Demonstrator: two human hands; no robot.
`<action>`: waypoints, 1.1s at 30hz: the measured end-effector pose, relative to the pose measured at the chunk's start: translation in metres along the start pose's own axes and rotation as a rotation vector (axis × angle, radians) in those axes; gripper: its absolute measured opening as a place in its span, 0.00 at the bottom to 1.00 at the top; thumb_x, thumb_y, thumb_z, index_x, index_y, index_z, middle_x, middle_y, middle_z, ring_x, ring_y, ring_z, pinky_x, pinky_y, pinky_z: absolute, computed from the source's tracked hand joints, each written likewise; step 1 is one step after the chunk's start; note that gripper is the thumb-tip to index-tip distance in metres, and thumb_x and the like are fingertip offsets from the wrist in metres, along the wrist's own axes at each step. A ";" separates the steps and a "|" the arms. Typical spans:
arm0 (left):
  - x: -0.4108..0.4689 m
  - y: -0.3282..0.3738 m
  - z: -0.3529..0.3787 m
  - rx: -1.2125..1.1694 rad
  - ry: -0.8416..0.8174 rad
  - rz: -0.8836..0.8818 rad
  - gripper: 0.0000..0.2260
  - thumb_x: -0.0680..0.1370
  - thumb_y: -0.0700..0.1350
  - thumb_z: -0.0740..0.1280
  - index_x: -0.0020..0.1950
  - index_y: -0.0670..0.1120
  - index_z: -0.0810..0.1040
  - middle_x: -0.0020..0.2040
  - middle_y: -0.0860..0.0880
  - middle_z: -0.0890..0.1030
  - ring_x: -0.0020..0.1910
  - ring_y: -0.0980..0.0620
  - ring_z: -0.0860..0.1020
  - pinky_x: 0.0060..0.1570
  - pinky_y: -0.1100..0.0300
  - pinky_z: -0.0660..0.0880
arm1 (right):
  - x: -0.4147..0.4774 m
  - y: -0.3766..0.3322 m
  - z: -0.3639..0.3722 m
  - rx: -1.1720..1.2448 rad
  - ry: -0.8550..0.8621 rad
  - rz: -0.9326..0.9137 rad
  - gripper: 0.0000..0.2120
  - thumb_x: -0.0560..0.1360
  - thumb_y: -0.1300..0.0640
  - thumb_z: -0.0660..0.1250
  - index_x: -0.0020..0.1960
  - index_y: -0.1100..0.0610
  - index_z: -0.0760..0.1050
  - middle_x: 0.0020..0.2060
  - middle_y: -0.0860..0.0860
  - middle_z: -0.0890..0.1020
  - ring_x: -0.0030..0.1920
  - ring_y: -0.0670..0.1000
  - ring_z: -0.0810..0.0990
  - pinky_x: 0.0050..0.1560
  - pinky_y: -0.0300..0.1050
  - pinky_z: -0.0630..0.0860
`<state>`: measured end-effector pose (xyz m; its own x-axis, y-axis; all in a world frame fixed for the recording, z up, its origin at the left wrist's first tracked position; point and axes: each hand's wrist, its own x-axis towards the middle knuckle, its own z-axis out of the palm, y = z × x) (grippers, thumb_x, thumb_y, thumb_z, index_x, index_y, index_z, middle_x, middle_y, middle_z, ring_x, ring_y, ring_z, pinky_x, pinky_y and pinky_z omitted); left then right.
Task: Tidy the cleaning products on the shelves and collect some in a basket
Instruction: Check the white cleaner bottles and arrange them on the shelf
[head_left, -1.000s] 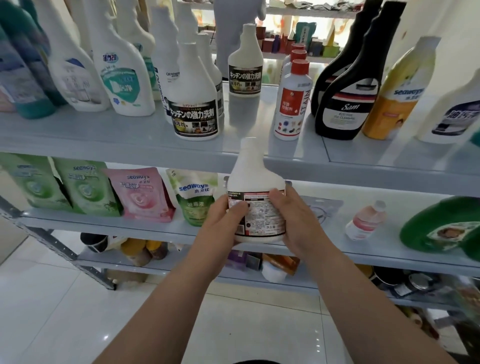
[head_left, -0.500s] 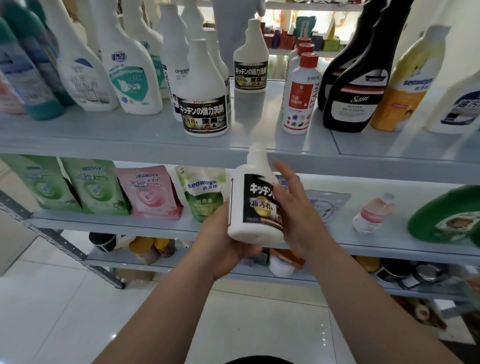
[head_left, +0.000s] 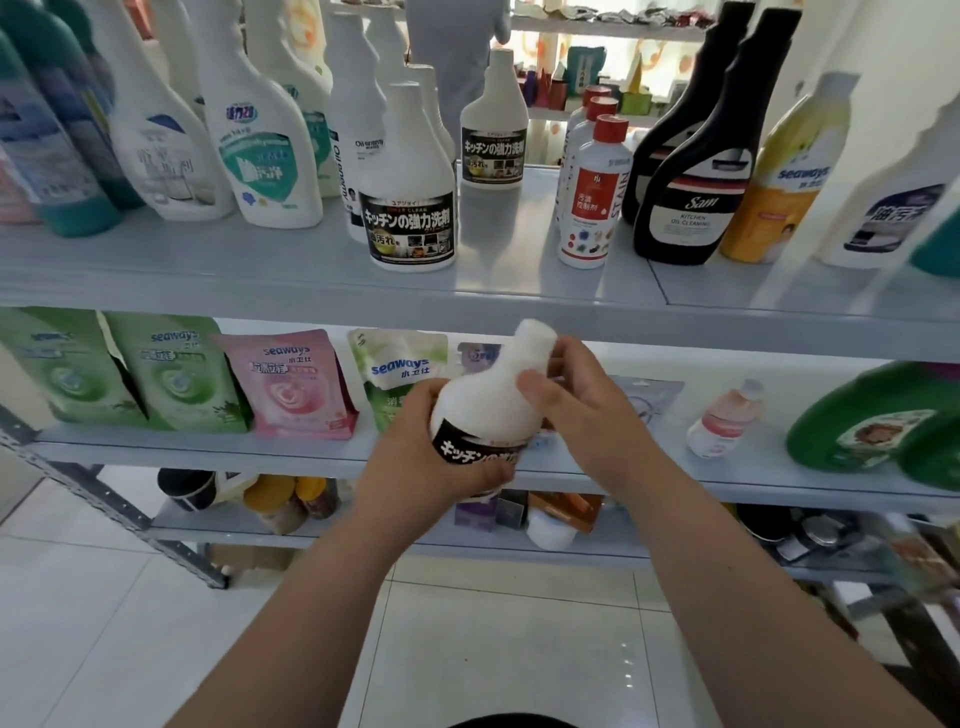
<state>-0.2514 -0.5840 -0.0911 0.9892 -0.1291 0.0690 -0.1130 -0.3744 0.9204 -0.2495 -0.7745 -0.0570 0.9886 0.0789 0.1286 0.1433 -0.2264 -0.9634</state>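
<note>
Left hand (head_left: 422, 462), right hand (head_left: 589, 421) on bottle (head_left: 480, 402); grey shelf (head_left: 519, 283), tiled floor (head_left: 104, 623)

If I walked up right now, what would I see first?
First, the white bottle with a black label, held in front of the shelves by both hands: the left hand grips its body and the right hand its neck. Next, the tall black bottle on the upper shelf at the right, and the pink pouch beside green ones on the shelf below.

The bottle (head_left: 483, 410) is between left hand (head_left: 415, 462) and right hand (head_left: 592, 421), before the middle shelf (head_left: 753, 480) bearing pouches (head_left: 291, 384) leftward.
</note>
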 end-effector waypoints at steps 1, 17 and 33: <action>-0.003 0.001 0.001 0.125 0.047 0.026 0.37 0.57 0.59 0.83 0.59 0.66 0.67 0.53 0.67 0.78 0.50 0.66 0.79 0.45 0.64 0.80 | 0.002 -0.003 -0.004 -0.091 0.032 0.005 0.12 0.69 0.30 0.64 0.50 0.32 0.75 0.46 0.33 0.81 0.49 0.38 0.80 0.46 0.39 0.77; -0.024 0.004 -0.019 -0.043 -0.196 0.067 0.36 0.57 0.59 0.83 0.62 0.69 0.73 0.58 0.63 0.81 0.55 0.61 0.81 0.53 0.51 0.83 | 0.006 -0.049 -0.022 -0.853 0.009 -0.605 0.17 0.81 0.46 0.49 0.37 0.51 0.64 0.27 0.43 0.64 0.28 0.46 0.64 0.30 0.44 0.60; -0.044 -0.007 -0.007 -1.188 -0.487 -0.208 0.26 0.73 0.59 0.74 0.65 0.45 0.83 0.58 0.41 0.85 0.55 0.42 0.84 0.59 0.47 0.80 | -0.025 -0.029 0.030 0.052 -0.170 0.011 0.19 0.76 0.25 0.56 0.67 0.18 0.65 0.65 0.22 0.73 0.68 0.30 0.71 0.67 0.42 0.70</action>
<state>-0.2933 -0.5694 -0.0982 0.8144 -0.5795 -0.0306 0.4365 0.5770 0.6904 -0.2797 -0.7403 -0.0390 0.9673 0.2406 0.0804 0.1253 -0.1776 -0.9761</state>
